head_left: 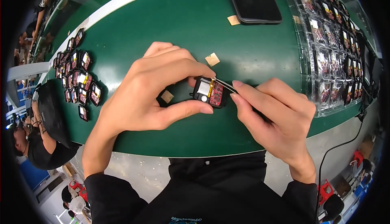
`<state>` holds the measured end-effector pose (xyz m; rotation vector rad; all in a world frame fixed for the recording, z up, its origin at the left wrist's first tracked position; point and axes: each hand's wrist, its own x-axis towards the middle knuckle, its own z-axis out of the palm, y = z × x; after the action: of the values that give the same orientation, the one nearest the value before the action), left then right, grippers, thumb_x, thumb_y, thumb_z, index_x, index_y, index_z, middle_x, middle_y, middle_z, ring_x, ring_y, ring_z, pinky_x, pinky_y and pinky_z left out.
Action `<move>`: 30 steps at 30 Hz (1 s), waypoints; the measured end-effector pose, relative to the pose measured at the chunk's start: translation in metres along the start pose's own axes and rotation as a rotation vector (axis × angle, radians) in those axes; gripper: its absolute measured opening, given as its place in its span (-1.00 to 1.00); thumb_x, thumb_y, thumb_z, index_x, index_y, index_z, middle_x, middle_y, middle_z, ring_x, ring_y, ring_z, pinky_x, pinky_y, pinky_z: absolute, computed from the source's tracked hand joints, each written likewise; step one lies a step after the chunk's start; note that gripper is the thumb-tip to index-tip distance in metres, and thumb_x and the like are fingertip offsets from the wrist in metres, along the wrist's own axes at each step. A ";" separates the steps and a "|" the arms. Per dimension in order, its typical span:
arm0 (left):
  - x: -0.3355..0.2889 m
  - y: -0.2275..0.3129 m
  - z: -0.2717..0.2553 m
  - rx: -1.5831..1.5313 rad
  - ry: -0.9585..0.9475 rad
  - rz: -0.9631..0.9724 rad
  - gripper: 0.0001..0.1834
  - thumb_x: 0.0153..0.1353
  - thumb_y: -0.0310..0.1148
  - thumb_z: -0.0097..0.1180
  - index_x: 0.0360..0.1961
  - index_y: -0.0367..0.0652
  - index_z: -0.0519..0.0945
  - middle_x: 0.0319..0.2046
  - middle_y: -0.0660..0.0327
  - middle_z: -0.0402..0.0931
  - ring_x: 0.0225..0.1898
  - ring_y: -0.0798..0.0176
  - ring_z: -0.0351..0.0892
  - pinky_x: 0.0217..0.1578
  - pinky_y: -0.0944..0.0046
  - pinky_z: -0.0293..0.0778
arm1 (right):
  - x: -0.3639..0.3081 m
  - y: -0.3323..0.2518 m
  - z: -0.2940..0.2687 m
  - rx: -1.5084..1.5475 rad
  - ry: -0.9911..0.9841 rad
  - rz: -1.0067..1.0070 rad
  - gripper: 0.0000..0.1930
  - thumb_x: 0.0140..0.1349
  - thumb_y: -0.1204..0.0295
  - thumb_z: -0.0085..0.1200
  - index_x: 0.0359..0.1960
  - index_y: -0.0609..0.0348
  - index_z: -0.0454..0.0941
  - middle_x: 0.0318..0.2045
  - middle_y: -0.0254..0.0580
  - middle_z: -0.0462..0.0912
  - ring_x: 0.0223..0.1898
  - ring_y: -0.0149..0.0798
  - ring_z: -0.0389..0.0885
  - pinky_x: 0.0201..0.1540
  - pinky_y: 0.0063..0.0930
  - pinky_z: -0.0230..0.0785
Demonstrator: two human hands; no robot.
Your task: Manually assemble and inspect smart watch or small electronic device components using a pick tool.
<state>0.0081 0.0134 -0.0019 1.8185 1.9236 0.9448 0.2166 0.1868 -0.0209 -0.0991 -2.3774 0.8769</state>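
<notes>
Between the thumb and fingers of my left hand (pixel 156 88) is a small black electronic module (pixel 208 92), its inside showing a silvery battery, a red circuit board and a white round spot. My right hand (pixel 276 112) pinches a pair of metal tweezers (pixel 226 84). Their tips reach the upper edge of the module, beside my left index fingertip. Whether the tips grip anything is too small to tell. A small tan square (pixel 212 59) lies just beyond the module, and another tan square (pixel 167 96) shows under my left hand.
Several similar modules (pixel 83 79) lie in a loose pile on the green table (pixel 170 20) at left. Clear plastic trays (pixel 321 61) with more modules stand at right. A black phone (pixel 252 0) rests at the back. A black cable (pixel 339 144) hangs at right; people sit at left.
</notes>
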 end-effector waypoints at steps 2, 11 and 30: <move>0.000 0.000 -0.002 -0.016 -0.012 0.020 -0.38 -0.08 -0.12 0.73 -0.01 -0.23 0.84 -0.29 0.21 0.74 -0.33 0.20 0.59 -0.01 0.18 0.43 | 0.000 -0.001 -0.002 0.010 -0.001 0.002 -0.71 0.06 0.69 0.52 -0.13 0.32 0.84 -0.50 -0.30 0.55 -0.63 -0.32 0.53 -0.60 -0.36 0.34; 0.001 -0.010 -0.010 -0.127 -0.127 0.058 -0.36 -0.03 -0.02 0.71 -0.01 -0.25 0.85 -0.27 0.21 0.77 -0.23 0.16 0.69 0.09 0.12 0.30 | 0.002 -0.001 -0.011 0.222 -0.100 0.193 -0.83 0.17 0.69 0.48 -0.19 0.31 0.87 -0.58 -0.31 0.60 -0.67 -0.49 0.45 -0.64 -0.51 0.19; 0.003 -0.008 -0.009 -0.089 -0.136 0.078 -0.40 0.03 0.03 0.67 -0.04 -0.21 0.86 -0.30 0.24 0.76 -0.27 0.17 0.64 0.02 0.13 0.29 | 0.001 -0.001 -0.010 0.233 -0.129 0.190 -0.84 0.13 0.69 0.48 -0.25 0.31 0.84 -0.58 -0.30 0.58 -0.69 -0.43 0.42 -0.64 -0.46 0.18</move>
<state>-0.0038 0.0140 -0.0001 1.8672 1.7149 0.8914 0.2210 0.1923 -0.0140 -0.1823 -2.3920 1.2791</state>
